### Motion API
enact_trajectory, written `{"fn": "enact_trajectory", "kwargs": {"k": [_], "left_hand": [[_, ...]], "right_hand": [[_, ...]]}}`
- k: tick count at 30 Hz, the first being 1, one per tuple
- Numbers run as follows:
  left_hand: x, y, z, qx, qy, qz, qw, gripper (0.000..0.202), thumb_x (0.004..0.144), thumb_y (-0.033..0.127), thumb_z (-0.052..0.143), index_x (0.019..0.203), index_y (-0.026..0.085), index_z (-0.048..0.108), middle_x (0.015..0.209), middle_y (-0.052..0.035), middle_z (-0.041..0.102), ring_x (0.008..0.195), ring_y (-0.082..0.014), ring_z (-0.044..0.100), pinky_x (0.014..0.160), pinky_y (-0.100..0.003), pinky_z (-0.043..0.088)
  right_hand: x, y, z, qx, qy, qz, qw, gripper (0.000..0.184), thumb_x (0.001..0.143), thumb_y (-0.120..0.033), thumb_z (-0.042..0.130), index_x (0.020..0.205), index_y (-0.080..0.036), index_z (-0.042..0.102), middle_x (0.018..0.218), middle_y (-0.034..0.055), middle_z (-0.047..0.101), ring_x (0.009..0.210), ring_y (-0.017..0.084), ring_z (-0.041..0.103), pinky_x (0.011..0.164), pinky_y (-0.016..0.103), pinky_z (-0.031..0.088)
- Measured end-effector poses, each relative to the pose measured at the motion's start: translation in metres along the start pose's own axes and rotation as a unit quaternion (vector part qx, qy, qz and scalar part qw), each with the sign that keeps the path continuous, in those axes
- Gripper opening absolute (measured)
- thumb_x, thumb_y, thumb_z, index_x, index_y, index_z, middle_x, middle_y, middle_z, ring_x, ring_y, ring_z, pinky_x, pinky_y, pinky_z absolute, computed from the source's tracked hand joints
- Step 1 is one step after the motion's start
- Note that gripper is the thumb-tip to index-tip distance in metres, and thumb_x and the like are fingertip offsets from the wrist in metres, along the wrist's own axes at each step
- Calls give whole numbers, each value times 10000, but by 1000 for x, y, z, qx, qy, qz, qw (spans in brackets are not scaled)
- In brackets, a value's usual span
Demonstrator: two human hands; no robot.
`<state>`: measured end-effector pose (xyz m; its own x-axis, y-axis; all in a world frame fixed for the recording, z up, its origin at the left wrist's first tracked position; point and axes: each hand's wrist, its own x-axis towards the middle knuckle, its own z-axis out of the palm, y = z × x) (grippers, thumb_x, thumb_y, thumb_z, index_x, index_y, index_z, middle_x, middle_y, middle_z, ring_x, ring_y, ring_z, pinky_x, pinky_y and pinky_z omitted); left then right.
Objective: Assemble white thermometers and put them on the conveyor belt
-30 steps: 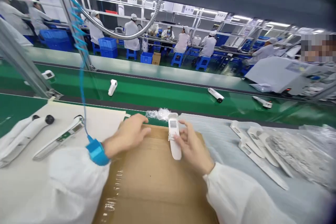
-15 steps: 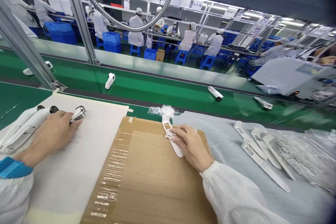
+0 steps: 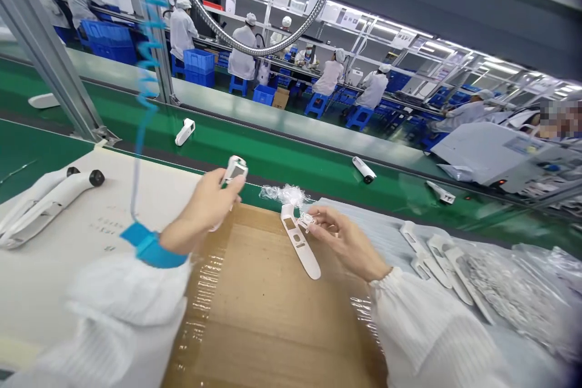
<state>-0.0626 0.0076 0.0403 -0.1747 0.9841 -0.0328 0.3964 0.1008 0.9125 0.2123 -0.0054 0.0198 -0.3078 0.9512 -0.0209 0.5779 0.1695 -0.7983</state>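
Observation:
My left hand (image 3: 204, 209), with a blue wrist strap (image 3: 152, 245) below it, is closed around a white plastic housing (image 3: 236, 168) with a rectangular window, held up above the far left corner of the cardboard (image 3: 264, 315). The fingers hide the housing's lower part. Between the fingertips of my right hand (image 3: 348, 236) is a small white plastic piece (image 3: 307, 220). Just left of that hand a flat white cover panel (image 3: 305, 253) with cut-outs lies on the cardboard. Beyond the panel's top end sits a clump of clear plastic bits (image 3: 288, 195).
White housings (image 3: 50, 206) with black ends lie on the left sheet. Several white panels (image 3: 439, 257) and a bag of small parts (image 3: 504, 285) are at right. Behind runs a green conveyor (image 3: 273, 145) carrying white units; a metal post (image 3: 54, 54) stands at left.
My left hand has lifted the white housing from the left sheet and brought it right, towards the cardboard. My right hand has moved slightly right, off the cover panel, with the small piece.

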Motion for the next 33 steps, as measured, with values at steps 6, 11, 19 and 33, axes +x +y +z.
{"fn": "enact_trajectory", "kwargs": {"k": [6,11,19,33], "left_hand": [[-3,-8,61,23,-64,39,997,243,903,400,505,777,193,528,740,-37,652,679,-184,581,610,-288,360],[-6,-22,68,28,-76,20,997,305,926,456,454,760,201,480,718,-29,624,643,-182,547,593,-294,336],[-7,-18,69,58,-61,36,996,313,927,431,456,720,198,481,775,-46,635,671,-183,545,629,-304,339],[-7,-12,61,47,-47,1,998,304,932,448,479,767,196,524,795,-29,654,650,-174,545,616,-300,339]], "right_hand": [[2,6,-7,-102,-107,-43,988,276,922,-421,513,1048,-290,721,1080,39,701,1006,265,622,890,440,492],[6,23,2,-159,-69,-32,984,271,949,-377,480,1059,-311,719,1039,28,699,981,234,612,873,404,485],[4,27,5,-234,-38,-117,964,240,965,-292,499,1117,-348,676,1236,1,645,1092,238,565,929,431,412],[17,19,16,-95,19,-69,993,206,953,-393,522,1061,-257,633,993,35,671,923,202,604,826,364,470]]}}
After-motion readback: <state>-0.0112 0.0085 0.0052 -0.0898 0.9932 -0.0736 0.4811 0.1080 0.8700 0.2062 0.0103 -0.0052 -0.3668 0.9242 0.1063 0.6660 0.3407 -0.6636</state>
